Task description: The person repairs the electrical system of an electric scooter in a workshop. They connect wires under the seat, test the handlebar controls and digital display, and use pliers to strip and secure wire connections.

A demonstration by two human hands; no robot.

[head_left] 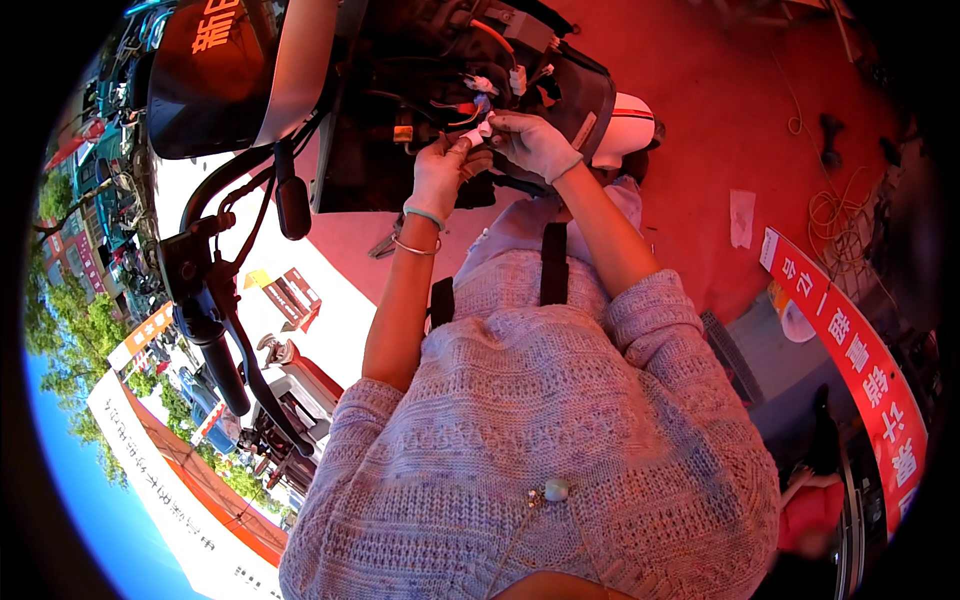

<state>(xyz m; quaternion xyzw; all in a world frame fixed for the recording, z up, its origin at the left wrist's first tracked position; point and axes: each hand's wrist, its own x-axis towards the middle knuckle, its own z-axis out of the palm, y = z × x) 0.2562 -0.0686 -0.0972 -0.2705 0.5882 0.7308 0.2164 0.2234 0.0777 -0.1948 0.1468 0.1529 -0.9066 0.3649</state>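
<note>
My left hand point(440, 175) and my right hand point(535, 145), both in pale gloves that leave the fingertips bare, meet in front of an opened electric scooter body point(370, 160). Pinched between their fingertips is a small white wire connector point(479, 132); each hand is closed on it. Coloured wires point(458, 108) run from just beyond it into the dark opening. A second white plug point(517, 80) hangs on a wire a little farther away, to the right. Another white connector point(481, 85) sits among the wires. My fingers partly hide the held connector.
A black handlebar grip point(220, 365) with a brake lever point(270, 410) juts out at the left. Above it is a dark front panel point(215, 80). A white and red rounded part point(625, 130) stands right of my hands. Loose cable point(835, 215) lies on the red floor point(700, 130).
</note>
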